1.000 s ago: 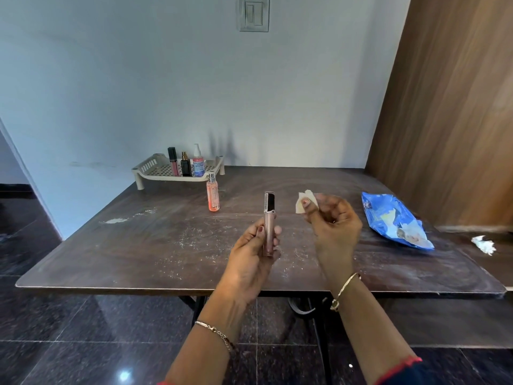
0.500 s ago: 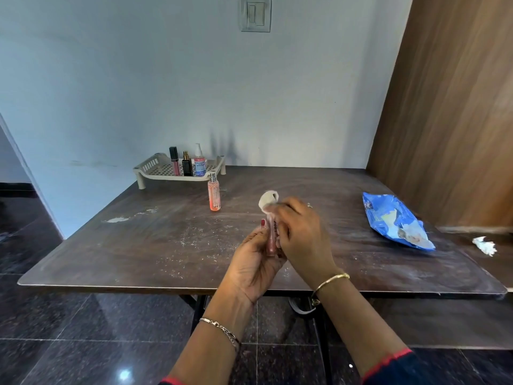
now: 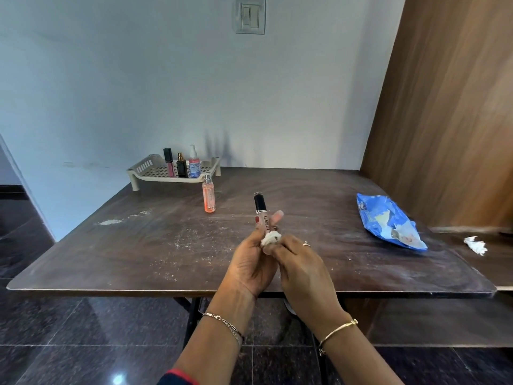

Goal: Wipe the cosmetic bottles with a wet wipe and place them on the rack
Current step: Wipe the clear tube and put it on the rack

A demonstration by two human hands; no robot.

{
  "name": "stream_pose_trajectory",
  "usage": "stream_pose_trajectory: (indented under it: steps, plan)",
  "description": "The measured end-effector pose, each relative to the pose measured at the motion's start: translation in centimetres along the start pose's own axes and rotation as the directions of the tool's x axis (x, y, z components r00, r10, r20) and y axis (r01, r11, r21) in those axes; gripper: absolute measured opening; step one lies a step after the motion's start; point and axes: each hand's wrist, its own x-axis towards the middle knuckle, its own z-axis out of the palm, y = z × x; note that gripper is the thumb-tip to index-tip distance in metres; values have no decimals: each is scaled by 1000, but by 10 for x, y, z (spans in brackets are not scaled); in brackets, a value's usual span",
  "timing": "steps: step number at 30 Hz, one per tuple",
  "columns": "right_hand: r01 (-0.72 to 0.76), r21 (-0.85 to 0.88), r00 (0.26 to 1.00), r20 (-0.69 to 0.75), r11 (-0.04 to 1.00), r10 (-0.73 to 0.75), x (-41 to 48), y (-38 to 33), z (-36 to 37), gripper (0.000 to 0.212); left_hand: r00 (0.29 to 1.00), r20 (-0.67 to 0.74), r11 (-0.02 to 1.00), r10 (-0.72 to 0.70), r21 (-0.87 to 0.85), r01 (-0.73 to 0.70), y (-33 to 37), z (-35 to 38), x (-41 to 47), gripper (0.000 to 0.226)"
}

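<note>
Lip gloss tube: the lip gloss tube (image 3: 261, 215) is upright in the air above the near middle of the table (image 3: 138, 245), black cap on top and its printed body showing.
Left hand: the left hand (image 3: 251, 259) grips the tube's lower half, fingers curled round it and thumb laid up the front.
Right hand: the right hand (image 3: 299, 262) pinches a bunched wet wipe (image 3: 270, 238) against the tube just below the lettering, fingers bent in tight.
Handling: it looks light, stiff and smooth, and probably slick once damp. A firm hold on the body below the cap seems safest, so the cap does not twist loose. Its narrow base will likely tip easily when set down.
Rack: the rack (image 3: 155, 170) sits at the far left against the wall, well apart from the hands.
On the rack: a pink tube (image 3: 168, 162), a dark bottle (image 3: 181, 165) and a pump bottle (image 3: 194, 162) stand in a row along its right side. The left part looks free.
In the way: an orange spray bottle (image 3: 208, 197) stands on the table just in front of the rack's right end, close to the reach line, and could be knocked over.
Other things: a blue wipe pack (image 3: 388, 220) lies at the right, with a crumpled wipe (image 3: 476, 245) beyond it near the wooden panel (image 3: 449, 120).
</note>
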Motion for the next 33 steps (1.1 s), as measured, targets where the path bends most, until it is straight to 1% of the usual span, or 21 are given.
stream_pose_trajectory:
  steps: [3,5,8,11,13,16,18,20,21,24,27,28,30,33]
  plan:
    - [76,-47,996,54,996,-73,-4,5,-1,29,1000,-12,1000,19,-6,-19,5,-1,3,47]
    - [110,-106,993,48,988,-106,-3,8,-5,27,999,-15,999,49,16,-49,10,0,4,49]
    - [94,-131,994,-45,987,-100,9,14,-9,24,997,-24,997,77,-8,-78,15,-1,7,43]
    - [20,-96,983,-178,995,-37,33,16,-15,26,993,-62,995,102,3,-102,15,-4,9,31]
    - [-31,-73,978,-207,997,15,52,13,-20,27,993,-58,995,99,14,-99,13,-5,7,28]
    - [-83,-86,984,-166,993,68,75,6,-22,29,996,-57,997,67,32,-65,8,-5,5,31]
    - [-43,-101,994,-103,994,32,79,2,-16,26,998,-40,999,47,-7,-47,8,-4,5,27]
    - [-21,-81,1000,-7,997,20,73,-3,-7,22,999,-19,997,29,-71,-30,9,-3,5,28]
    - [-22,-71,1000,18,997,23,68,-5,-2,21,1000,-17,995,18,-101,-20,11,-3,6,29]
    - [-51,-63,998,18,997,52,54,-9,6,22,1000,-27,991,-4,-134,0,13,-4,7,26]
    - [-86,5,996,2,996,86,47,-7,6,26,999,-43,983,6,-185,-14,15,-2,10,36]
    - [-96,23,995,11,995,96,45,-7,6,26,998,-60,981,13,-190,-24,16,-1,12,39]
    - [-109,57,994,17,992,108,41,-5,5,27,995,-94,987,21,-157,-36,19,1,15,36]
    - [-102,117,995,4,988,103,35,-4,4,29,997,-75,985,16,-169,-28,24,3,18,42]
